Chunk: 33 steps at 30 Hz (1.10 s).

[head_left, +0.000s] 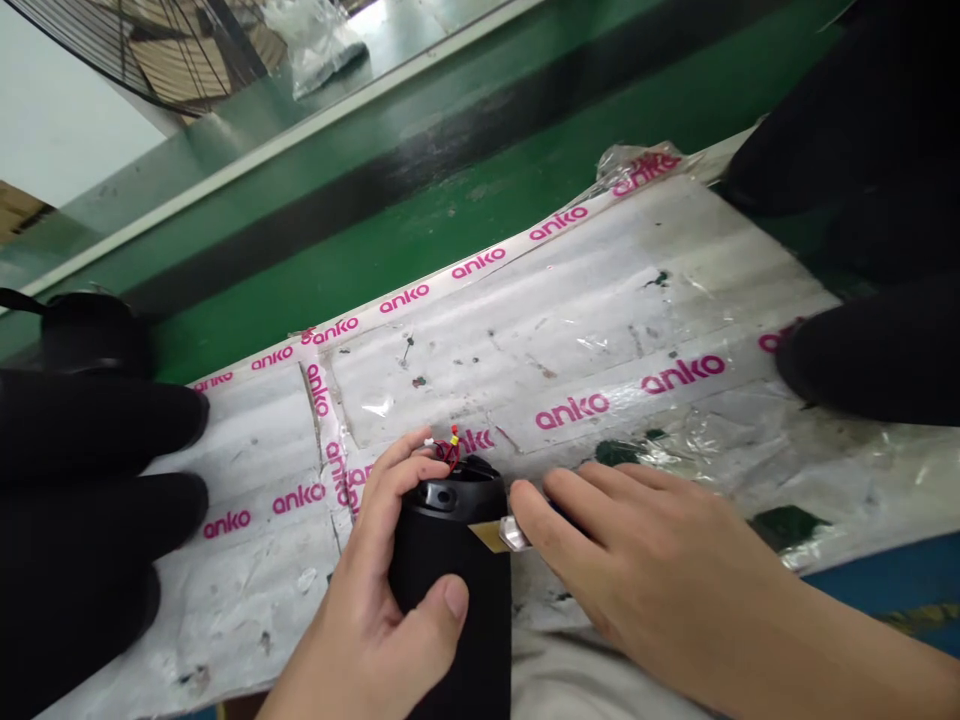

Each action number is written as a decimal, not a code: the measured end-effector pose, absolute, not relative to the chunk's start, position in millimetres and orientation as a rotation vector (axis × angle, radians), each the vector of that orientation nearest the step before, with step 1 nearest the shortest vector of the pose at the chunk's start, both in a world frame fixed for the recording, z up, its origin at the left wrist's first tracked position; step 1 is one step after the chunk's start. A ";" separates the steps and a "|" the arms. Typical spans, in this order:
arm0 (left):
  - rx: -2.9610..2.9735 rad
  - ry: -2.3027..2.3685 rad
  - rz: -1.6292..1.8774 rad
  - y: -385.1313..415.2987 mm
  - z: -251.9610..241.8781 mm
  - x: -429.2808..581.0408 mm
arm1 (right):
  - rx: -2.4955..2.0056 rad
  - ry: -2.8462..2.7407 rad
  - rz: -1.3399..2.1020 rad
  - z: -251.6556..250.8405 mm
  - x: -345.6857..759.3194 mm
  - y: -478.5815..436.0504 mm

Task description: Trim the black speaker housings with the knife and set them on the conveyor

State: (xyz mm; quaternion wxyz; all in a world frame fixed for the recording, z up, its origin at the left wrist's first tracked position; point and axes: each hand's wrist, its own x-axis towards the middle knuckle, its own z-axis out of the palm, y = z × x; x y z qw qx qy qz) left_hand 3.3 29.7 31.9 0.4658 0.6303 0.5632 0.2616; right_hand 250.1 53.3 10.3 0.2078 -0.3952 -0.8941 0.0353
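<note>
A black cylindrical speaker housing (480, 620) stands at the lower middle, its top end tilted away from me. My left hand (375, 600) is wrapped round its left side, thumb across the front. Thin red and black wires (452, 452) with small connectors stick out of its top opening. In my right hand (637, 550) is a utility knife (495, 536), its blade against or just over the housing near the rim. The hand hides most of the knife's handle.
White sheeting with pink "anko" tape (465, 350) covers the work surface. Several black cylinders (90, 500) lie at left, and more dark rounded shapes (885, 350) at right. A green belt (337, 240) runs behind. Beyond are a fan guard (150, 60) and a plastic bag (311, 45).
</note>
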 end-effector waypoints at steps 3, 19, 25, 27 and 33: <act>1.536 1.361 0.625 32.6 32.1 1.4 | -1.065 -2.482 0.110 11.9 248.3 60.1; 1.500 1.334 0.646 36.3 29.2 -0.6 | -0.950 -2.526 0.093 3.8 244.6 74.3; 1.544 1.323 0.624 33.7 29.1 -2.6 | -1.020 -2.576 0.079 11.6 241.9 72.4; 1.569 1.319 0.611 33.4 29.0 -1.9 | -1.046 -2.589 0.070 14.7 242.8 70.5; 1.644 1.310 0.589 33.3 30.1 3.1 | -1.167 -2.608 0.058 21.1 240.8 60.4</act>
